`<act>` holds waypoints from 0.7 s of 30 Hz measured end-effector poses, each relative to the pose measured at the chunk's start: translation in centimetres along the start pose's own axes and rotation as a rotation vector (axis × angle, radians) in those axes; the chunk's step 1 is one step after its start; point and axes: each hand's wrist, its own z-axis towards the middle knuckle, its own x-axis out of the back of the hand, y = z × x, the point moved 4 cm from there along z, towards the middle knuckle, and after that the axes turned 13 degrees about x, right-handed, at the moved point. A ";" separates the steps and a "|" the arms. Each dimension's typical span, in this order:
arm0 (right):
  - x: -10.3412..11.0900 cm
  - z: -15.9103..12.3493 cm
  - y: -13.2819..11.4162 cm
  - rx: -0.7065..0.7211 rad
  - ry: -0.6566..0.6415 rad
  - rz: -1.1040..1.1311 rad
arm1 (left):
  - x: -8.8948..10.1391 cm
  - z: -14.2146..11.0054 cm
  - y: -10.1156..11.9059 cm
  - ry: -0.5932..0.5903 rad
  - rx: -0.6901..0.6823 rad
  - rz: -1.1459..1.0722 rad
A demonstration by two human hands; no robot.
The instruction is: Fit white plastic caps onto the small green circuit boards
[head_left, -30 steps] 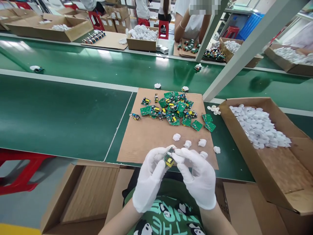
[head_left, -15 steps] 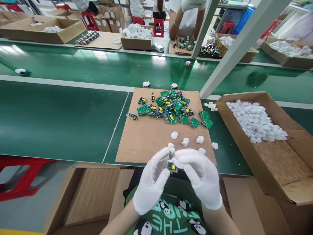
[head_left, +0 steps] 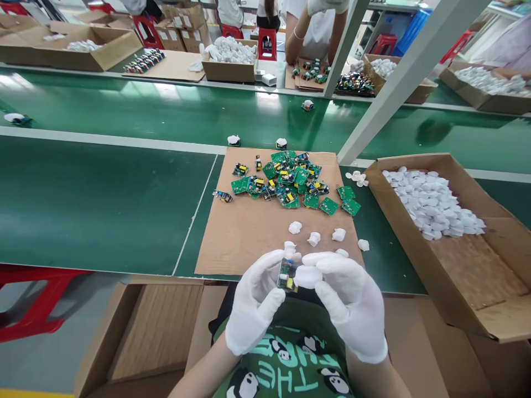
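Observation:
Both hands wear white gloves, close together over the near edge of a cardboard sheet. My left hand grips a small green circuit board with yellow and dark parts, between thumb and fingers. Just right of the board, my right hand pinches a white rounded plastic cap. The cap's edge is at or very near the board; whether they touch I cannot tell. Beyond the hands, several white caps lie loose on the sheet. Farther up is a pile of circuit boards.
At the right stands an open carton partly filled with white caps. A grey post slants up beside the sheet. Capped boards sit on the green conveyor belt. Across it, a person in white gloves works.
My right hand has shifted slightly right, and the white cap now shows its broad side. The board has turned more toward me. Capped boards on the belt have moved left.

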 end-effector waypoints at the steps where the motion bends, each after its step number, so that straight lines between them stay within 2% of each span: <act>1: 0.0 0.0 -0.1 -0.007 0.002 -0.028 | -0.1 0.1 0.1 -0.002 -0.005 0.003; 5: -0.2 0.3 -0.2 -0.038 -0.011 -0.142 | -0.4 0.4 0.8 0.005 -0.035 0.047; 10: -0.5 0.2 0.4 -0.030 -0.063 -0.133 | -0.2 0.3 0.6 0.011 -0.040 0.038; 12: -0.7 -0.2 0.6 0.064 -0.089 -0.171 | -0.1 0.1 0.3 0.029 -0.036 0.010; 16: -0.8 -0.6 0.8 0.301 -0.165 -0.382 | -0.3 -0.3 -0.2 0.037 -0.020 -0.051; 19: -0.5 -0.4 0.7 0.355 -0.228 -0.426 | 0.0 0.0 -0.2 -0.001 0.051 -0.072; 21: -0.4 -0.1 0.4 0.378 -0.337 -0.449 | 0.6 0.5 -0.1 -0.022 0.158 -0.063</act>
